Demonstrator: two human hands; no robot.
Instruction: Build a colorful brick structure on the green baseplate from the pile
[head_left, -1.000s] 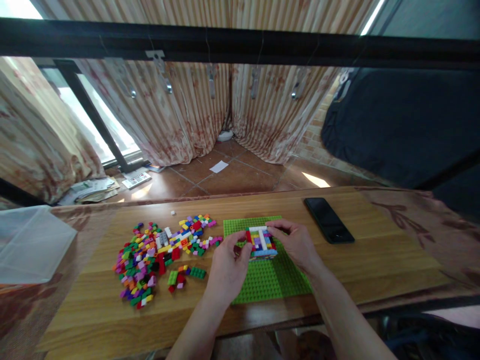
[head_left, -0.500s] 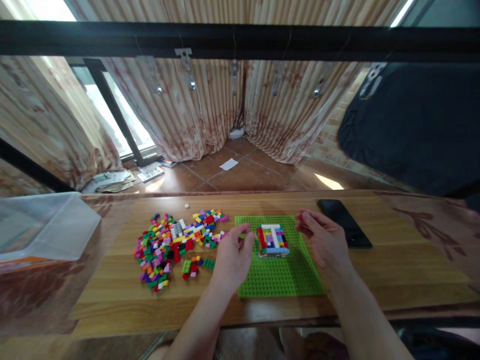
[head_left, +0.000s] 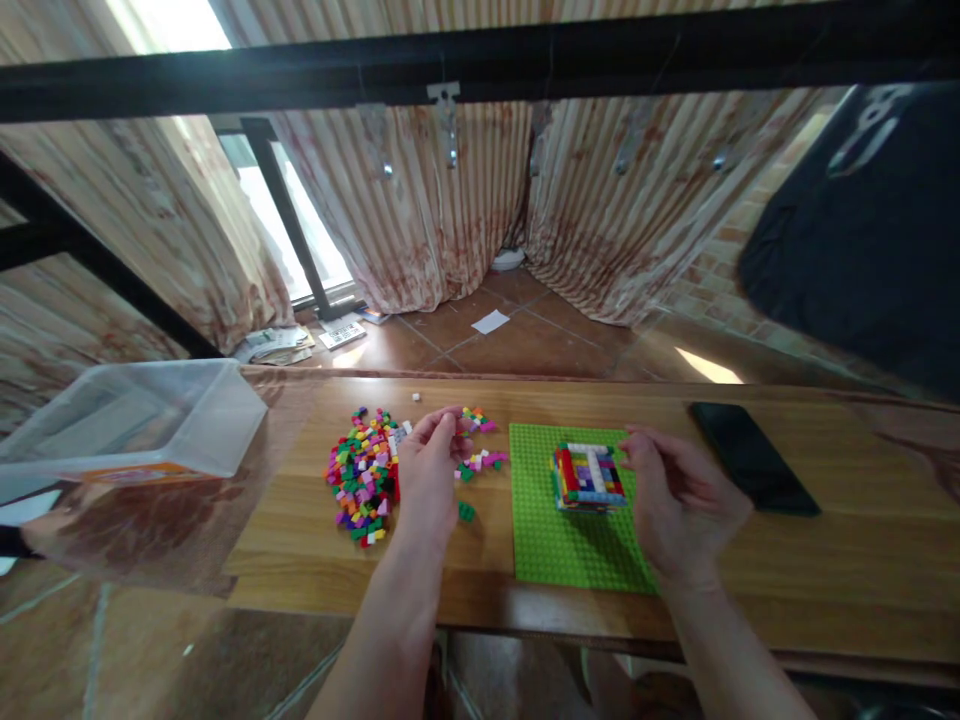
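Note:
A small hollow block of multicoloured toy bricks (head_left: 589, 478), with a white strip across its top, sits on the green baseplate (head_left: 547, 555). My right hand (head_left: 686, 505) is at the block's right side, thumb and fingers pinched. A bit of green shows by those fingertips; whether it is a held brick or part of the block I cannot tell. Over the right part of the loose brick pile (head_left: 361, 475) is my left hand (head_left: 429, 465), its thumb and forefinger closed together. Whatever may be between them is hidden, and the hand covers some bricks.
A black phone (head_left: 754, 458) lies on the wooden table (head_left: 300, 570) to the right of the baseplate. At the far left is a clear plastic bin (head_left: 180, 400). One white brick (head_left: 416, 397) lies apart behind the pile. A dark bar (head_left: 495, 75) crosses above.
My left hand has moved from beside the brick block leftward over the loose bricks. My right hand has come closer to the block. The camera view has turned left.

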